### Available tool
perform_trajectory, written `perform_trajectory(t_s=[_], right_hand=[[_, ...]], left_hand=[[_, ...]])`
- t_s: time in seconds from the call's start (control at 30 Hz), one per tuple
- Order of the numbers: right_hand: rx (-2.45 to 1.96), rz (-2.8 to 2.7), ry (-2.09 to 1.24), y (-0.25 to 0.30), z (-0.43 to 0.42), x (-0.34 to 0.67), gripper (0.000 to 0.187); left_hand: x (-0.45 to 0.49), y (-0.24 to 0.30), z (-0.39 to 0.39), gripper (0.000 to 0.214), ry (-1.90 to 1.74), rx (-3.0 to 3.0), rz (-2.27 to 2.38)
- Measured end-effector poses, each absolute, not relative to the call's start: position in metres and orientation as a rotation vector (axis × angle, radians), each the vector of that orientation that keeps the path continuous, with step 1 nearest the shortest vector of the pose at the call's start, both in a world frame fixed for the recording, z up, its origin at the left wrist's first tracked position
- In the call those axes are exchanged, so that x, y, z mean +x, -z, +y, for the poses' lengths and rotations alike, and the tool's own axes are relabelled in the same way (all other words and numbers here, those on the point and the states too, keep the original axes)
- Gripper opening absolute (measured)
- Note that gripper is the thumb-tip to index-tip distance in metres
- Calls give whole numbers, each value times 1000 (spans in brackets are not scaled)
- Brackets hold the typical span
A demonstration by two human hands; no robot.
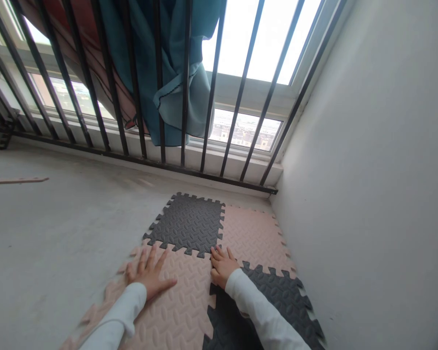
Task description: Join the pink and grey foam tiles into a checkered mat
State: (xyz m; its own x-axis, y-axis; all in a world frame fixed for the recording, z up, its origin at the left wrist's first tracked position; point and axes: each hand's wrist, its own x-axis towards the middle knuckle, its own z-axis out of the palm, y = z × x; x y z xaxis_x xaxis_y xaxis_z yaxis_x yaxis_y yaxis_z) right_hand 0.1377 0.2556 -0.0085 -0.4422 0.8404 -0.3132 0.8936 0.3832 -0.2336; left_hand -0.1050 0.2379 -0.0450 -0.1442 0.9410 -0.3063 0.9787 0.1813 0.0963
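Note:
Four-square work of interlocking foam floor tiles lies on the floor in pink and dark grey. My left hand (149, 273) rests flat with spread fingers on the near pink foam tile (178, 311), its fingertips by the seam with the far grey foam tile (190, 221). My right hand (223, 265) presses at the corner where the tiles meet, fingers stretched out and holding nothing. Beyond it is the far pink foam tile (253, 236). Under my right forearm lies the near grey foam tile (277, 291), partly hidden by the sleeve.
A white wall (368, 194) rises along the right side of the tiles. Black metal railing (190, 167) runs across the back, before windows and a teal curtain (175, 73). On the concrete floor (58, 233) at left lies a thin pinkish strip (18, 181).

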Motion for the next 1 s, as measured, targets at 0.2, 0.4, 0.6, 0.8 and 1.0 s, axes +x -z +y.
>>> perform_trajectory(t_s=[0.2, 0.4, 0.6, 0.8, 1.0], right_hand=[[1595, 2460, 552, 1, 251, 120, 54], [1647, 2458, 512, 4, 254, 101, 49], [1608, 2450, 510, 3, 269, 84, 47], [1667, 2568, 512, 15, 267, 61, 47], [1683, 2471, 524, 3, 269, 60, 45]], left_hand=[[-106, 45, 240, 87, 169, 1821, 2149], [-107, 51, 241, 86, 152, 1835, 2169], [-106, 49, 241, 85, 163, 1827, 2172], [-105, 53, 241, 86, 76, 1824, 2174], [-107, 57, 243, 88, 65, 1821, 2154]])
